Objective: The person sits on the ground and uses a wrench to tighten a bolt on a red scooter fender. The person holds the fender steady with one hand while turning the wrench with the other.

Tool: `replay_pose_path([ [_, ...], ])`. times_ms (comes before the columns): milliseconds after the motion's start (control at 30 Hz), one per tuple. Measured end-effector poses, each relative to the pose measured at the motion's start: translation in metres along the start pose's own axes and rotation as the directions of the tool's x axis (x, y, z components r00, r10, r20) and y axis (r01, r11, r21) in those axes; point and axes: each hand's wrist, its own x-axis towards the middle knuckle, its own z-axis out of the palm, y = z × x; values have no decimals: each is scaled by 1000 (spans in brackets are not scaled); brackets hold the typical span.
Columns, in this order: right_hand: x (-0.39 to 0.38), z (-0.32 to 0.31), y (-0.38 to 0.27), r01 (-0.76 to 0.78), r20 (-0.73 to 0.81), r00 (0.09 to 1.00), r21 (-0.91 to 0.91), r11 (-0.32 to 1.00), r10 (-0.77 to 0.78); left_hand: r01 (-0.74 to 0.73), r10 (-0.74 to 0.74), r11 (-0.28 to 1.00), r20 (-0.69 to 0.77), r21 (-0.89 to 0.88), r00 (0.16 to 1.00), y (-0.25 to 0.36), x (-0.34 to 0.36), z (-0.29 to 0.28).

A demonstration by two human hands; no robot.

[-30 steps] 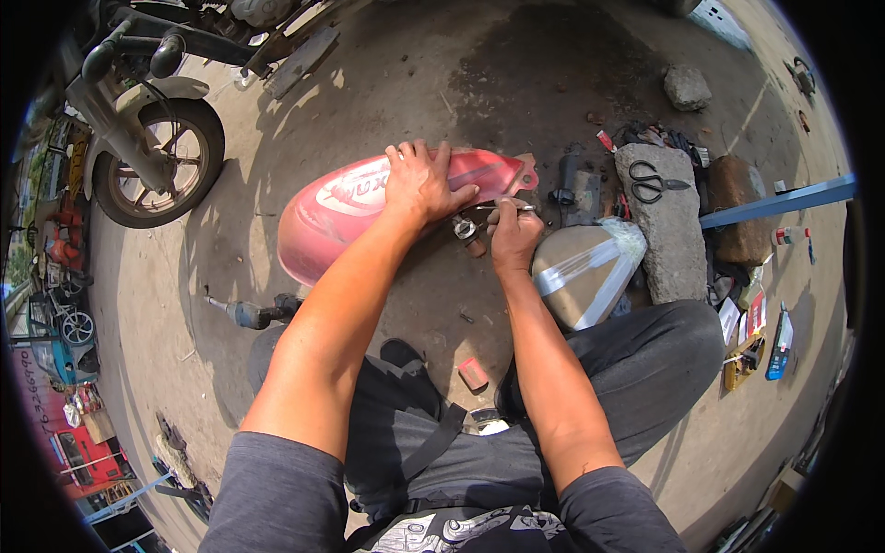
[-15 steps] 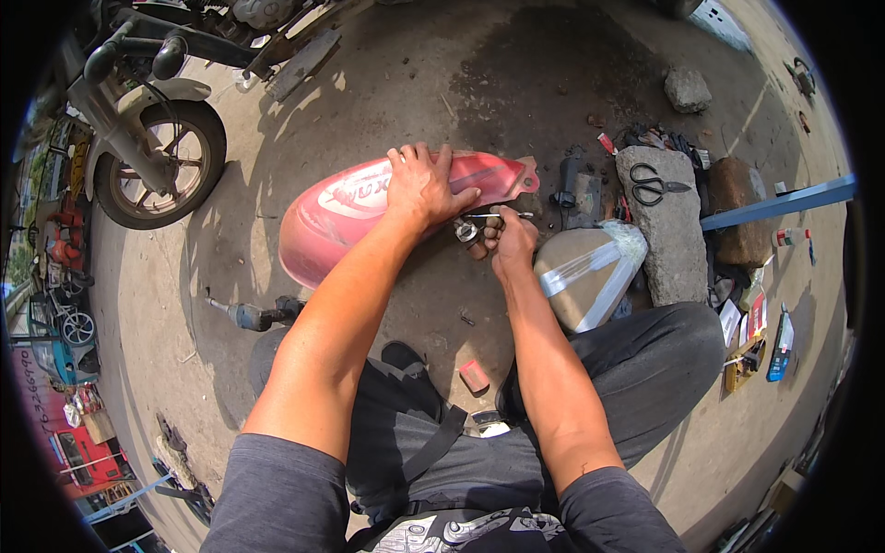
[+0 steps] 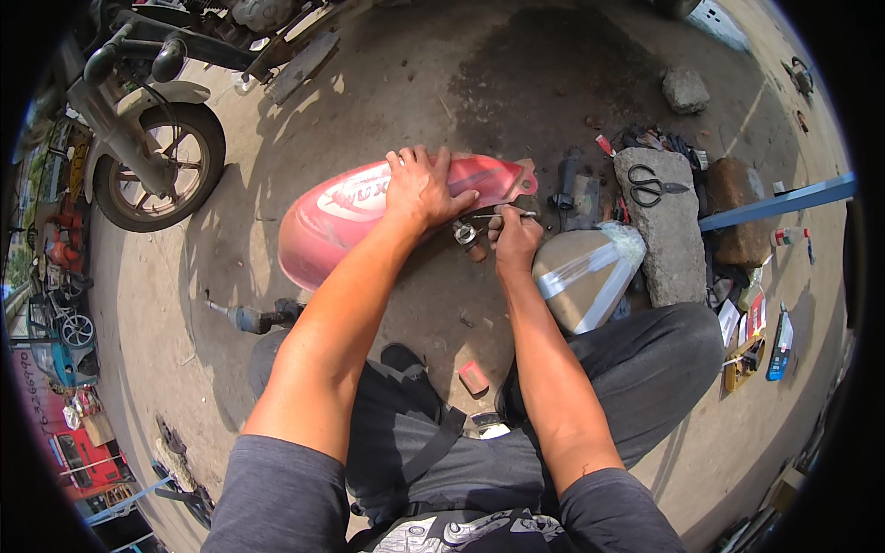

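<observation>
A red motorcycle fuel tank (image 3: 318, 235) with a worn pale patch lies on the ground before me. My left hand (image 3: 419, 189) rests on its top, fingers spread and thumb toward the narrow end. Just right of it, my right hand (image 3: 516, 235) is closed round a slim metal tool (image 3: 498, 216) whose exact kind I cannot make out. The tool points left, toward the tank's lower edge. Below its tip, a round silvery fitting (image 3: 466, 234) shows by the tank; whether the tool touches it is unclear.
A taped tan tank-shaped part (image 3: 576, 276) lies by my right knee. Beyond it, black scissors (image 3: 654, 185) rest on a stone slab (image 3: 673, 249). A power tool (image 3: 249, 317) lies left, a red block (image 3: 474, 377) between my feet. A motorcycle wheel (image 3: 161, 166) stands far left.
My right hand has turned slightly and shifted a little to the right, its fingers now curled more tightly round the tool. My left hand stays on the tank.
</observation>
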Motion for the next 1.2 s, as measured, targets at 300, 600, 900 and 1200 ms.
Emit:
replay_pose_path([
  [300,5,-4,7,-227,57,974,180,957,220,-4,4,1000,-5,-5,1000,0,-1,0],
  [600,-17,6,-8,89,213,975,-110,990,-64,-19,19,1000,-62,-9,998,-3,-2,2],
  [900,-10,10,-6,300,71,954,-208,931,-292,-10,11,1000,-19,5,1000,-1,-1,1],
  [1200,0,0,4,-179,15,984,211,961,180,-10,10,1000,-28,-11,1000,-1,-1,-1],
])
